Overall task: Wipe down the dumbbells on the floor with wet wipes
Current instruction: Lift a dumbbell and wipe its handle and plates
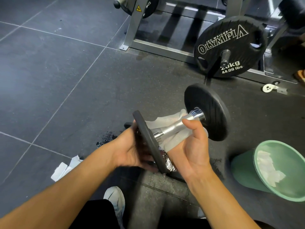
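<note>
Where the grey tiles run at left, a white packet [66, 169] lies on the floor. Left hand [130, 151] grips the near plate of the dumbbell [175, 128], which is held off the floor and tilted, far plate higher. Wet wipe [168, 123] draped under the chrome handle. Right hand [193, 146] cups it from below, fingers curled round wipe and bar, thumb on top. Behind, a weight plate [231, 47] on a rack. Far right, a green bin [244, 169], tipped, crumpled wipes inside.
</note>
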A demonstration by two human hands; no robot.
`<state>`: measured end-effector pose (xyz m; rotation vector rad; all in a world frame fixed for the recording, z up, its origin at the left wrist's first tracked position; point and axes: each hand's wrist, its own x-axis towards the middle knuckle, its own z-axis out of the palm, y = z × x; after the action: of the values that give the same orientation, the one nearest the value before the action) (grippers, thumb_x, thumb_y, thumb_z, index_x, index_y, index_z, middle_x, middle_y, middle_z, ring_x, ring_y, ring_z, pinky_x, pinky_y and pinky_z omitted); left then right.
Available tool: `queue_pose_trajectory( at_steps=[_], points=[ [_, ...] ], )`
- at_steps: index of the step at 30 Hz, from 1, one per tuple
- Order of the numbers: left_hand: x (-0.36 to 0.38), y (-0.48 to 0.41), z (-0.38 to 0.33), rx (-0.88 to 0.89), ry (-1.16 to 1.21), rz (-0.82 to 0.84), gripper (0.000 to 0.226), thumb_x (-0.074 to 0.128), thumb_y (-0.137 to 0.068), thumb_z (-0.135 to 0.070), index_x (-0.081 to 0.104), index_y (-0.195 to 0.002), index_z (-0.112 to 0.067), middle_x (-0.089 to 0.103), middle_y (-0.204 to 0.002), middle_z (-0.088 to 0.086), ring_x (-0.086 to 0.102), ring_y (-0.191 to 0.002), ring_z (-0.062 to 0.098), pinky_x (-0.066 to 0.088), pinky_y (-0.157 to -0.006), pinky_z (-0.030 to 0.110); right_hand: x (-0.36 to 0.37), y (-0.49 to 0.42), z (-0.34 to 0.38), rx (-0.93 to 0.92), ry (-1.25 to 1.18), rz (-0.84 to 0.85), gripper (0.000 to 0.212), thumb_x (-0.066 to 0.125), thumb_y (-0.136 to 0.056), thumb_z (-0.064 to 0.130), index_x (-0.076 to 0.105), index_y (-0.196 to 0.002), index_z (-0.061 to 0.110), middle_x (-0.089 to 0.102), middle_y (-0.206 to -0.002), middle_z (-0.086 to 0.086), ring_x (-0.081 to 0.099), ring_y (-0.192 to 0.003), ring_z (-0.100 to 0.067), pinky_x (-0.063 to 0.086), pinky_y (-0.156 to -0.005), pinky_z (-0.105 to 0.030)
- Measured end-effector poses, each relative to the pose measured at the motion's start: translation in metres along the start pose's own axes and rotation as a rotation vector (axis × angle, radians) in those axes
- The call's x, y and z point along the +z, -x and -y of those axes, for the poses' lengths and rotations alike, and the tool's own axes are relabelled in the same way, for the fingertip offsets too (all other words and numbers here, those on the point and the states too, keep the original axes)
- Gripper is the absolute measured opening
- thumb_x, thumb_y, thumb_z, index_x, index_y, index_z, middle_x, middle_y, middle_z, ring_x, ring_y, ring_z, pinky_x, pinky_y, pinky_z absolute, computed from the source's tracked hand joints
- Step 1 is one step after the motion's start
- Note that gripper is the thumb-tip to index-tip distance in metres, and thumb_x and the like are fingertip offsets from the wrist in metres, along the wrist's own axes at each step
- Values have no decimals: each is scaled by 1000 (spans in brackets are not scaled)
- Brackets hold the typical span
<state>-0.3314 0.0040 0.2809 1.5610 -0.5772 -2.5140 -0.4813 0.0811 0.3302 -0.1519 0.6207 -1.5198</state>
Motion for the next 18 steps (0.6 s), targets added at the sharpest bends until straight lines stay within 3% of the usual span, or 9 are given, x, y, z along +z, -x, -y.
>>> queue_pose_trajectory(
  at_steps=[2, 5, 7, 9, 12, 14, 15, 16, 18],
  points=[
    [-1, -4, -2, 133, 49, -133, 78, 35, -96, -79, 69, -125, -15, 64, -138, 26, 66, -121, 46, 53, -99, 61, -1, -3, -2, -1, -21, 5, 36, 43, -90, 17, 77, -78, 15, 71, -91, -13, 67, -98, -34, 44, -104, -52],
    [10, 1, -6, 687, 185, -224, 63, 38, -103, -65, 67, -112, -10, 66, -107, 20, 65, -96, 34, 54, -87, 41, 1, -6, -7, 69, -33, 35, 35, 45, -90, 21, 78, -83, 11, 68, -108, -23, 61, -118, -44, 37, -114, -56],
    [19, 10, -3, 1030, -32, -280, 51, 40, -104, -54, 59, -95, -8, 55, -92, 21, 53, -86, 30, 46, -85, 38, 2, -6, -11, 88, -23, 2, 38, 44, -90, 22, 79, -81, 11, 71, -103, -20, 67, -108, -38, 43, -108, -51],
    [22, 12, 2, 1167, -285, -315, 52, 40, -98, -52, 45, -87, -1, 40, -86, 24, 39, -80, 33, 37, -76, 35, 1, -4, -12, 102, -13, -23, 49, 37, -93, 23, 80, -73, 12, 74, -91, -15, 72, -92, -30, 48, -96, -44],
    [25, 12, -1, 1053, -171, -347, 55, 41, -98, -55, 36, -74, -5, 29, -77, 24, 27, -73, 34, 31, -66, 35, 2, -1, -12, 100, 10, 5, 50, 33, -94, 23, 80, -77, 13, 73, -95, -15, 66, -102, -34, 43, -106, -49],
    [18, 6, -6, 744, 64, -276, 59, 41, -102, -57, 49, -59, -17, 42, -62, 17, 38, -60, 26, 37, -61, 32, 2, 0, -12, 89, 31, 33, 54, 29, -96, 21, 79, -78, 15, 72, -99, -16, 62, -109, -37, 38, -111, -52],
    [9, 1, -8, 499, 76, -209, 61, 40, -102, -59, 65, -62, -20, 61, -66, 12, 57, -66, 29, 47, -65, 32, 3, 0, -11, 82, 29, 42, 54, 28, -97, 20, 79, -78, 15, 72, -98, -15, 62, -109, -37, 38, -111, -52],
    [0, -2, -6, 269, 31, -129, 63, 37, -102, -60, 77, -80, -17, 75, -87, 16, 71, -86, 38, 57, -79, 42, 1, -1, -10, 68, 32, 46, 54, 28, -96, 20, 78, -78, 16, 72, -97, -15, 63, -106, -36, 39, -109, -52],
    [-16, -6, -2, 27, -175, -94, 61, 34, -104, -58, 72, -113, -12, 71, -117, 24, 73, -108, 42, 50, -100, 68, 1, -2, -9, 50, 27, 51, 47, 33, -94, 22, 78, -82, 14, 71, -97, -16, 64, -102, -34, 39, -106, -51]
  ],
)
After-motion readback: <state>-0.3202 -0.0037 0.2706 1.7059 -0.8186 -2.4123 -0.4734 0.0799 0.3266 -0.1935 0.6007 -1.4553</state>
